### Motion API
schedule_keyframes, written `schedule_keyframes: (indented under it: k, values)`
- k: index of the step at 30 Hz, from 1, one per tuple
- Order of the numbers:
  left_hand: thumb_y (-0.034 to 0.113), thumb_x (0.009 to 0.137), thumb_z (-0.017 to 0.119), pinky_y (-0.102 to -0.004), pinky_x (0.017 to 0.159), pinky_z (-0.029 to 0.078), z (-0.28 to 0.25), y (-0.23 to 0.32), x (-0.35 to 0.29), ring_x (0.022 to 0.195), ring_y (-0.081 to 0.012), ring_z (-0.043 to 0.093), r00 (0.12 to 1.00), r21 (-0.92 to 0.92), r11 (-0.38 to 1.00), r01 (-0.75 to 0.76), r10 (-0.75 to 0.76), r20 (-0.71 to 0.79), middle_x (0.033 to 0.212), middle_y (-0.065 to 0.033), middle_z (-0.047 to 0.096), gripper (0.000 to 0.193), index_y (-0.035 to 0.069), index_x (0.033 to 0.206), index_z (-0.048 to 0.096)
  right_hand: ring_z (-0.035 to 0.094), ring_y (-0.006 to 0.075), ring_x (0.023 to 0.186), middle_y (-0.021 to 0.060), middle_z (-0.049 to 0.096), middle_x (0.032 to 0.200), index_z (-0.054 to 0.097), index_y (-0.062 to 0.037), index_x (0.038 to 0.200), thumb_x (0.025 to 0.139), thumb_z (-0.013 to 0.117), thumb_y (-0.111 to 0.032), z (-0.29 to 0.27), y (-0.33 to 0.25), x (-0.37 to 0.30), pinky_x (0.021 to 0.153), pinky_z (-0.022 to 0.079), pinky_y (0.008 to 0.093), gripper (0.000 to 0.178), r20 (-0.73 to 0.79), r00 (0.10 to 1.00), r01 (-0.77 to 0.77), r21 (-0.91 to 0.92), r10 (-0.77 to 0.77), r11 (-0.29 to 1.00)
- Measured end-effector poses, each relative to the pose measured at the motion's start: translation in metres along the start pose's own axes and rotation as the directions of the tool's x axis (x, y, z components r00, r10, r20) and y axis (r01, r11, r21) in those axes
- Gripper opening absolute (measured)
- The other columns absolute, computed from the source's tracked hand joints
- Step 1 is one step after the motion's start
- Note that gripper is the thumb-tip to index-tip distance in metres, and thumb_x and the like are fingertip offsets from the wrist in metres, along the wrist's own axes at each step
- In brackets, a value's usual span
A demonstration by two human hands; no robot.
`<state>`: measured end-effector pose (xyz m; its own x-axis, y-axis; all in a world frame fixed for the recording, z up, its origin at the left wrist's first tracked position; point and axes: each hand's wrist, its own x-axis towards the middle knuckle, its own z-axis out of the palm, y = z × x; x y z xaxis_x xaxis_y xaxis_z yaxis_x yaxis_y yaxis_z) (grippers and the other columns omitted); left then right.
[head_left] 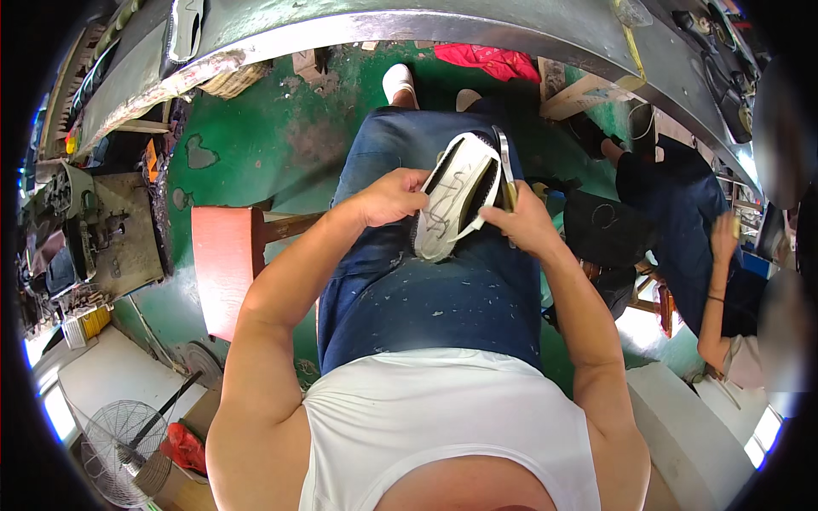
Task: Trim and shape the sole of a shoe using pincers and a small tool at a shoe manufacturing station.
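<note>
A shoe part (460, 192) rests on my lap over dark blue cloth, its long pale face turned up. Dark wavy lines are drawn on that face, and a dark inner edge shows along its right side. My left hand (394, 196) pinches the shoe's left edge between thumb and fingers. On the other side, my right hand (524, 221) is closed around a slim silver metal tool (504, 157) that stands up beside the shoe; its exact kind is unclear. The thumb of that hand touches a narrow white strip (467, 230) at the shoe's lower right.
A metal-edged workbench (392, 24) curves across the far side, with another shoe (184, 30) at its left. A reddish seat (226, 268) stands at my left, a fan (123, 447) at lower left. Another person (682, 192) sits to the right; red cloth (490, 61) lies under the bench.
</note>
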<state>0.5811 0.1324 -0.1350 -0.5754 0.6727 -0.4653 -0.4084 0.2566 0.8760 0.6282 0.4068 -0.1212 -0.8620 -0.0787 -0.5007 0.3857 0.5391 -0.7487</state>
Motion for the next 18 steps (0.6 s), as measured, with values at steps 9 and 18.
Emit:
schedule_keyframes:
  k: [9,18]
  values:
    - [0.003,0.09,0.064,-0.0344,0.117,0.029,0.035,-0.043,-0.004,0.14,-0.0219,0.039,0.975,-0.07,0.991,-0.115,0.099,-0.197,0.153,-0.0154,0.04,0.086,0.001,0.158,0.012,0.064,0.0447,0.091,0.0228,0.068,0.096,0.054,0.0041,0.122,0.094,0.061,-0.021,-0.027,-0.021,-0.045,0.081,0.05,0.0493,0.038,0.281,0.927,0.347,-0.389,-0.248,0.854]
    - [0.048,0.109,0.027,-0.0357,0.116,0.032,0.056,-0.015,0.009,0.14,-0.0232,0.039,0.945,-0.746,0.662,-0.069,-0.196,-0.262,0.154,-0.0148,0.04,0.066,0.002,0.156,0.027,0.067,0.0418,0.078,0.0232,0.067,0.088,0.058,0.0032,0.102,0.089,0.064,-0.017,-0.004,-0.051,-0.018,0.073,0.054,0.0487,0.024,0.389,0.898,0.432,-0.684,-0.207,0.587]
